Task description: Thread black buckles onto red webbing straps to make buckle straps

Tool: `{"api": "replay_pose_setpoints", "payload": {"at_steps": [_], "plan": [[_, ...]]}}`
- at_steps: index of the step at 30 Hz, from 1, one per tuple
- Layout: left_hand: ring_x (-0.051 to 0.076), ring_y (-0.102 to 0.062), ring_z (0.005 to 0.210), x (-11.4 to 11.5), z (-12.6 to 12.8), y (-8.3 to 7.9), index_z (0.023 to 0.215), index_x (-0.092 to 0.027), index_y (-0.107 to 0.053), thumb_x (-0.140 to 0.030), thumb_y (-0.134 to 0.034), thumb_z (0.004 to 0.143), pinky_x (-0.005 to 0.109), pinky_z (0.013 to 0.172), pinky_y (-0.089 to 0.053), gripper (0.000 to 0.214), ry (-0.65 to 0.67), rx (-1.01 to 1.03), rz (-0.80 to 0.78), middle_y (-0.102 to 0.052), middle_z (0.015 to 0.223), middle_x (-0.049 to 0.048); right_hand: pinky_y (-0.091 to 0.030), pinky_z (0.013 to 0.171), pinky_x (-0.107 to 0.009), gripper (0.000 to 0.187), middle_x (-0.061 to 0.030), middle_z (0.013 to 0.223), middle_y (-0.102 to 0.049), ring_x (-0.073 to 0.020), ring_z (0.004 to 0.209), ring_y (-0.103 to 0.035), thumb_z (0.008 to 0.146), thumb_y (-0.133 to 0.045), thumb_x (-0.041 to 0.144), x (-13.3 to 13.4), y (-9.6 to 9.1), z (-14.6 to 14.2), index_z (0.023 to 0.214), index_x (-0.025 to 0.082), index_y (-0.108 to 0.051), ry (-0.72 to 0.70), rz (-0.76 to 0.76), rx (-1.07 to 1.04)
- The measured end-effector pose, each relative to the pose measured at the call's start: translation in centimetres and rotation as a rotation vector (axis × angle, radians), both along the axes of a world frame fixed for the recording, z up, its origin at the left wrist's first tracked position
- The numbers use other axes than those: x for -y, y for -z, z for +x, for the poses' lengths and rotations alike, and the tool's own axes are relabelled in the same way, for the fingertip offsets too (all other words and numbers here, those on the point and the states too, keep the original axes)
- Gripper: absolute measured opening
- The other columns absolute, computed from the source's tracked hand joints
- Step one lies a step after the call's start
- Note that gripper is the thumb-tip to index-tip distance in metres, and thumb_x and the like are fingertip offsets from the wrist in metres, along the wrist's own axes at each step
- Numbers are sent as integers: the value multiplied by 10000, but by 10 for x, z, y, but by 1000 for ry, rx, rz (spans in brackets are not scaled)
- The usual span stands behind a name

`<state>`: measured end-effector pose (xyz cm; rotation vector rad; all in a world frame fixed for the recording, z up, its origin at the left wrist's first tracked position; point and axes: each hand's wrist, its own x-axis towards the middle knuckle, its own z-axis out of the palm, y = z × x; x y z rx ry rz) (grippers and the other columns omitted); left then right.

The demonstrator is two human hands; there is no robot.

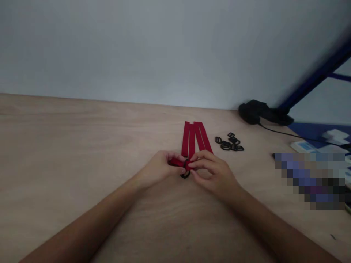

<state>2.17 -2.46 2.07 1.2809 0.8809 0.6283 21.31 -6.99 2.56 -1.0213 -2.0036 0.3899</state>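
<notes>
Both my hands meet at the middle of a wooden table (68,146). My left hand (157,170) pinches a folded red strap (177,162). My right hand (212,171) pinches the same strap's end where a black ring buckle (185,174) hangs on it. Several more red straps (194,138) lie flat side by side just beyond my fingers. A small heap of black plastic buckles (229,143) lies to the right of those straps.
A black device with a cable (257,111) sits at the table's back right edge. Beyond it are a blue frame (315,78) and white papers on a blue surface (334,137). A blurred-out patch covers the right side. A grey wall stands behind the table.
</notes>
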Motion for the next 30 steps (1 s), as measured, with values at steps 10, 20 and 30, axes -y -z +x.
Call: {"api": "replay_pose_setpoints", "payload": {"at_steps": [10, 20, 30], "plan": [[151, -661, 736, 1, -2, 1, 898, -131, -689, -261, -715, 737, 286, 743, -506, 208, -35, 46, 61, -714, 795, 32, -577, 775, -324, 176, -79, 987, -660, -196, 909, -657, 806, -622, 122, 1, 6, 2, 912, 230, -713, 67, 92, 34], [153, -660, 716, -1, -5, 1, 867, -123, -705, -235, -734, 717, 299, 751, -508, 190, -12, 14, 34, -726, 776, 42, -601, 733, -275, 187, -92, 1043, -654, -165, 846, -688, 830, -612, 118, 0, 5, 5, 940, 214, -728, -61, 55, 9], [192, -672, 805, 2, -1, 3, 888, -118, -720, -207, -749, 654, 329, 802, -503, 252, -78, -17, 74, -743, 897, 76, -609, 735, -280, 158, -109, 990, -652, -169, 850, -676, 855, -590, 109, 6, 7, -6, 917, 171, -720, 75, 157, 100]]}}
